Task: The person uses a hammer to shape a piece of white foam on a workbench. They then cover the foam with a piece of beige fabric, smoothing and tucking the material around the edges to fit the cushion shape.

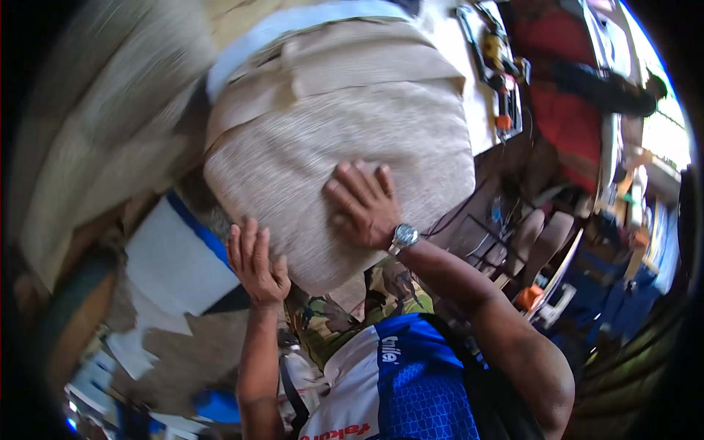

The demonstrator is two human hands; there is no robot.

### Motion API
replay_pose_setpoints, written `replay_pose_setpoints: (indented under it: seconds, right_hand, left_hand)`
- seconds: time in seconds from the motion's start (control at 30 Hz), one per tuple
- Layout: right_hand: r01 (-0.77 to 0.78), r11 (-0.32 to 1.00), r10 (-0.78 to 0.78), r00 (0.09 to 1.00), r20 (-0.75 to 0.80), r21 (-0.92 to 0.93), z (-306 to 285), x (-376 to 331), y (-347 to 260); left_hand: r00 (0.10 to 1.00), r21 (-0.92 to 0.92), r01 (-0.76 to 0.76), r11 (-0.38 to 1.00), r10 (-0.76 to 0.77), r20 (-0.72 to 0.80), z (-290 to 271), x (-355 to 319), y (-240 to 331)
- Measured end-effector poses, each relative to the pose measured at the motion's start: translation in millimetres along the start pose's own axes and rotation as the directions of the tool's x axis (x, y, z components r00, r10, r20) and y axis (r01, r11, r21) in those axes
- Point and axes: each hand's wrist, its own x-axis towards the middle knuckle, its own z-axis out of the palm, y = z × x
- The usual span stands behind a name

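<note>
I see free room over the beige fabric-covered cushion point(414, 132) beyond the right grip point(364, 204); past the cushion's upper-right corner, gun-shaped tools point(496, 50) obstruct the desk point(442, 31).

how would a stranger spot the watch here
Find the big beige cushion. The right hand lies spread on it, with the watch on that wrist. Its silver case and band set it apart; the left hand's wrist is bare.

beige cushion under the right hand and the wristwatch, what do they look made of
Beige cushion: seemingly matte woven fabric, from its fine streaky grain; filling hidden. Wristwatch: probably metal, from its shiny silver look; exact metal unclear.
</note>
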Motion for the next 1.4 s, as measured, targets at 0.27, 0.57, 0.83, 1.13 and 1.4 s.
replay_pose_setpoints:
  seconds: [0.27,0.57,0.83,1.13,1.4]
  right_hand:
    - [-0.608,0.733,0.673,0.712,-0.201,0.305,-32,-81,189]
    - [-0.288,-0.492,0.726,0.386,0.57,0.821,113,-197,249]
    - [0.201,-0.835,0.52,0.595,0.613,0.513,134,-162,182]
    - [0.433,-0.839,0.544,0.669,0.506,0.329,150,-129,216]
    - [0.459,-0.888,0.334,0.668,0.665,-0.015,148,-188,183]
  left_hand:
    - [0.971,-0.044,0.224,0.974,-0.227,-0.074,20,97,-5]
    - [0.657,0.147,-0.557,0.817,0.326,0.679,84,75,134]
    - [0.382,-0.051,-0.761,0.647,0.51,0.77,229,156,311]
    - [0.327,-0.08,-0.787,0.612,0.523,0.787,246,154,338]
    - [0.221,-0.215,-0.709,0.672,0.501,0.836,223,91,342]
